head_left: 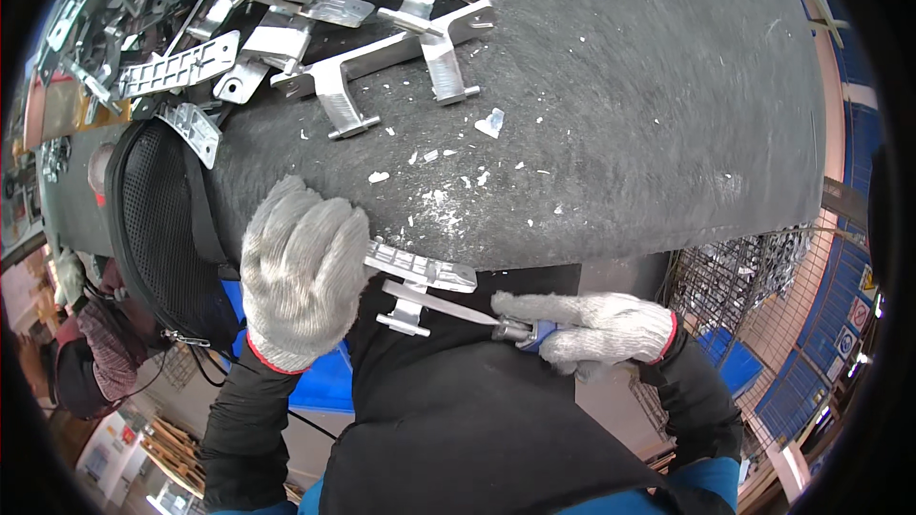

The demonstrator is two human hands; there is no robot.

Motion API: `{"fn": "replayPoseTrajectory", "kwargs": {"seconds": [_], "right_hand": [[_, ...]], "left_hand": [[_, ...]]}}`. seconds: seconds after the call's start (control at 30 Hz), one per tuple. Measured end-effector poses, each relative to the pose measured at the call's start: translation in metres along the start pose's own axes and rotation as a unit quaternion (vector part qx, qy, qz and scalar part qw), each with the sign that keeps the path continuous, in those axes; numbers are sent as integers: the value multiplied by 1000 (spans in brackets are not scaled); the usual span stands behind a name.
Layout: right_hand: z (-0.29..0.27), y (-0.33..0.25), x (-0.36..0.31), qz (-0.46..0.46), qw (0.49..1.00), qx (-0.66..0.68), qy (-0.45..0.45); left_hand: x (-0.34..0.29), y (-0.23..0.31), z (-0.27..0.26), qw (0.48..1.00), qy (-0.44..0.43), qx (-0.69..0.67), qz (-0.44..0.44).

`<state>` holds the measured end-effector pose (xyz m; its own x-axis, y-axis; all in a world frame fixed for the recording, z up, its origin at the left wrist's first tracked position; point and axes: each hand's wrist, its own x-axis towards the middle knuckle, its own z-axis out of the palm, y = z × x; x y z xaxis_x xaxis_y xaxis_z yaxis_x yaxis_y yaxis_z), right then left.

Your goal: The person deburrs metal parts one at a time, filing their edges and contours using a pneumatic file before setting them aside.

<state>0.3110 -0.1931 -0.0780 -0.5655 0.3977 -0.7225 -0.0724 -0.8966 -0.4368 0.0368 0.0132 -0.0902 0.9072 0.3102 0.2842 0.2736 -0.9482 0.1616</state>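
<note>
My left hand (pixel 303 272), in a grey knitted glove with a red cuff, is closed on one end of a silver metal bracket (pixel 434 272) at the table's near edge. The bracket has a ribbed face and a short arm with a crosspiece. My right hand (pixel 611 326), gloved alike, grips the blue handle of a flat-bladed hand tool (pixel 453 308). Its long grey blade points left and lies across the bracket's arm; whether it touches the metal I cannot tell. The glove hides the bracket's left end.
Similar metal brackets (pixel 181 65) are heaped at the table's far left. White scraps (pixel 444 210) litter the dark tabletop (pixel 649 133). A black mesh bag (pixel 157 219) stands beside my left hand. A wire cage (pixel 744 272) of parts is at right. Another person's sleeve (pixel 110 353) shows at left.
</note>
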Motion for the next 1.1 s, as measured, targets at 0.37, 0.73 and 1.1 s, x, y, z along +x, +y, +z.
{"fn": "replayPoseTrajectory", "kwargs": {"seconds": [0.37,0.73,1.1], "right_hand": [[25,17,11,-102,891,-390,210],[11,18,8,-112,957,-231,136],[13,0,-1,19,992,106,-60]], "left_hand": [[-18,-7,13,999,41,8,20],[-15,-5,14,999,50,8,13],[-10,-6,19,997,72,-10,22]]}}
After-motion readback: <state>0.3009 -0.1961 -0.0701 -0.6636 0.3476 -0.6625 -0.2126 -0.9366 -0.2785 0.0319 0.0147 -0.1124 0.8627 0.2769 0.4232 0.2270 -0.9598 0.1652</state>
